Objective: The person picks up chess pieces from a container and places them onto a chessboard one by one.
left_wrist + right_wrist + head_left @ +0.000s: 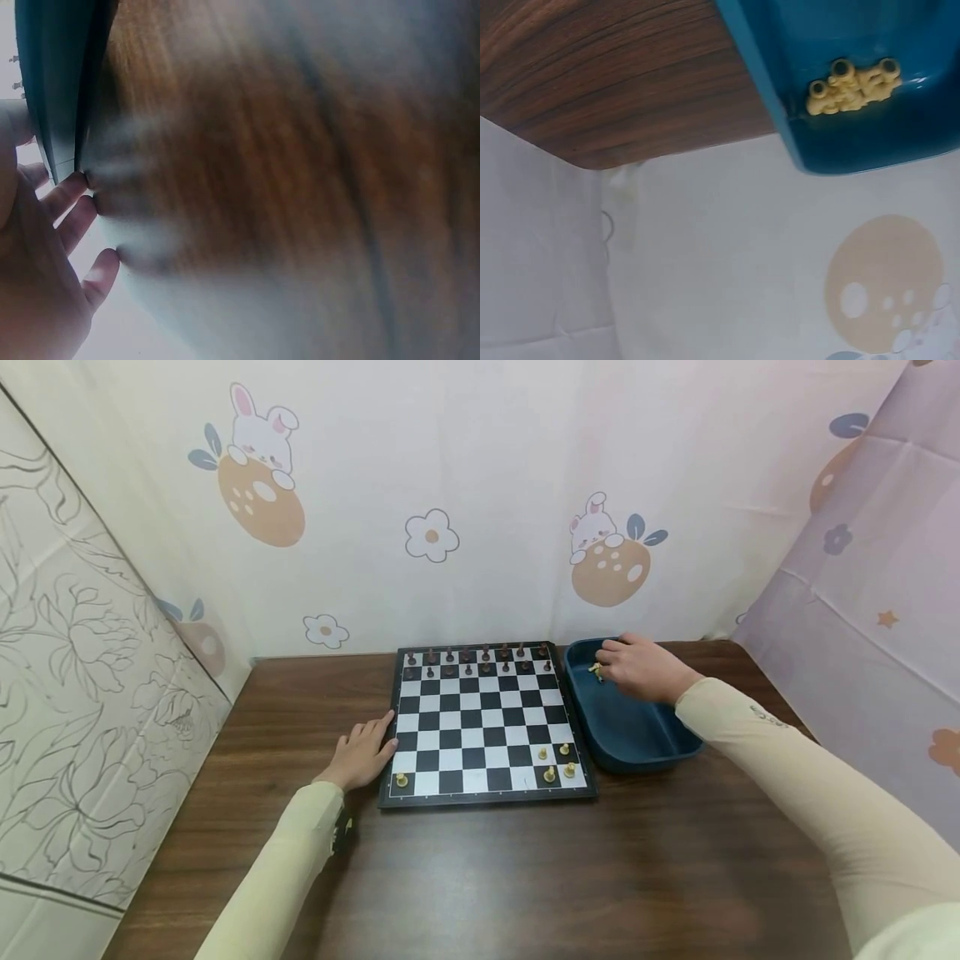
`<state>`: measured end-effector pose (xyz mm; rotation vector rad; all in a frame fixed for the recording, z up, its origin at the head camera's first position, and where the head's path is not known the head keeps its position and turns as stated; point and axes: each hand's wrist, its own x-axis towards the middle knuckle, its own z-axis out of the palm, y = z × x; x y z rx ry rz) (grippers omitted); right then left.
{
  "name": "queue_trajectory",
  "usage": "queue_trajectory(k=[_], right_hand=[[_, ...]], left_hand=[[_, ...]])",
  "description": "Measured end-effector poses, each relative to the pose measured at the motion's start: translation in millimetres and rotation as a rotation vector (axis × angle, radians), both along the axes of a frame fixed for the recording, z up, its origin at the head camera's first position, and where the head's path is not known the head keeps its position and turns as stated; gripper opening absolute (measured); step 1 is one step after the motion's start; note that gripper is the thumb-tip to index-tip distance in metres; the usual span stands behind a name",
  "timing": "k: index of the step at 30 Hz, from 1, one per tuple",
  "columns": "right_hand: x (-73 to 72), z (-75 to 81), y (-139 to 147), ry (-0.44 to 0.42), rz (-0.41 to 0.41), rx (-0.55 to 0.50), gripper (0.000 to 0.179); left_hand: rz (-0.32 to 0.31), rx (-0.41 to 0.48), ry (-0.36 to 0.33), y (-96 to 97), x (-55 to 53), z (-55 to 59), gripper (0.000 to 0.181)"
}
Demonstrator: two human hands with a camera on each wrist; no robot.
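Note:
A black-and-white chessboard (480, 718) lies on the table. My left hand (360, 754) rests on the tabletop with fingers spread, fingertips and thumb touching the board's left edge; in the left wrist view its fingers (77, 220) are fairly straight. My right hand (641, 670) reaches into the far end of a dark blue tray (600, 752), fingers pointing down beside pale yellow chess pieces (596, 672). Whether it pinches one is hidden. The right wrist view shows several yellow chess pieces (853, 86) clustered in the tray, without the hand.
Dark chess pieces (486, 667) fill the board's two far rows. A yellow piece (402, 780) stands at the near left corner, several more (550, 773) near the right corner. The tray adjoins the board's right side. A patterned curtain (495, 485) hangs behind the brown table (480, 877).

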<state>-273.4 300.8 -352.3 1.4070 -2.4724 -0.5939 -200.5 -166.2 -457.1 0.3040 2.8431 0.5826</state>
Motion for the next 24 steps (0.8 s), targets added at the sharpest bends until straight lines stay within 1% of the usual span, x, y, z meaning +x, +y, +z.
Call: queue_trajectory(k=[4, 5, 8, 13, 18, 20, 24], right_hand=[[-11.4, -1.5, 3.2, 0.023, 0.003, -0.032, 0.007], [-13.9, -2.0, 3.7, 0.029, 0.005, -0.038, 0.006], [-21.6, -4.5, 4.3, 0.040, -0.004, -0.043, 0.011], [-33.0, -10.6, 3.3, 0.024, -0.068, -0.055, 0.012], [-43.5, -20.7, 3.7, 0.037, -0.078, -0.096, 0.014], [-46.1, -26.0, 5.4, 0.033, -0.102, -0.099, 0.012], [-47.0, -35.1, 8.6, 0.015, -0.187, -0.078, 0.008]], left_hand=[[0.009, 0.003, -0.002, -2.1, 1.0, 0.1, 0.061], [0.010, 0.003, -0.001, -2.7, 1.4, 0.2, 0.061], [0.017, 0.003, -0.002, -4.7, 2.1, 0.7, 0.061], [0.018, 0.013, 0.007, -6.7, 2.0, 0.0, 0.062], [0.025, 0.007, 0.005, -6.1, 1.6, -2.1, 0.061], [0.025, 0.008, 0.004, -4.7, 1.7, -2.2, 0.061], [0.011, 0.013, 0.010, -2.0, 1.5, -1.5, 0.061]])
